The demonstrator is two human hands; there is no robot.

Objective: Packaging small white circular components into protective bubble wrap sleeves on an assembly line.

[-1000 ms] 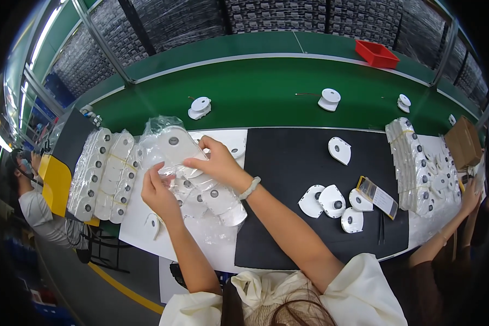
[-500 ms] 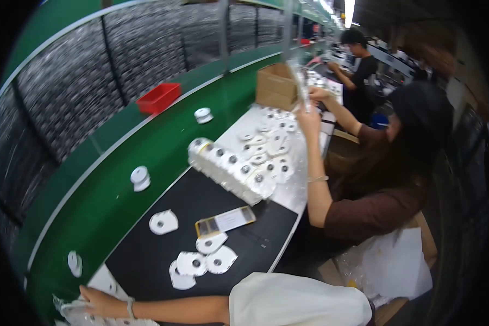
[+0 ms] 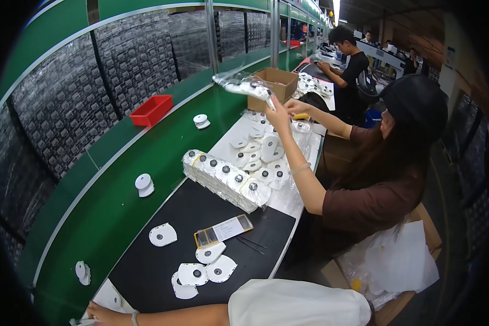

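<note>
At the lower left my right hand [image 3: 107,316] is closed at the picture's edge, its bare forearm stretched out from a white sleeve. A pale scrap of something [image 3: 81,322] shows beside the fingers; most of it is cut off. Near that hand lies a flat white part [image 3: 110,296] on the bench corner. Farther along, several white rounded plates with dark round centres [image 3: 193,274] overlap on the black mat [image 3: 141,264]. Another such plate [image 3: 163,234] lies apart. A flat clear case with yellow edges and a white label [image 3: 224,231] rests beside them. My left hand is out of view.
A green conveyor [image 3: 117,225] carries white spool-shaped parts [image 3: 144,185]; a red bin [image 3: 151,111] stands on its far ledge. Bagged rows of white parts [image 3: 225,176] lie ahead. A co-worker's hands [image 3: 281,115] hold another bag. Cardboard boxes [image 3: 280,84] stand around.
My right hand has dropped slightly lower, and the clear plastic at it has mostly left the picture. The co-worker's bag has swung left and tilted flatter. The view has shifted slightly.
</note>
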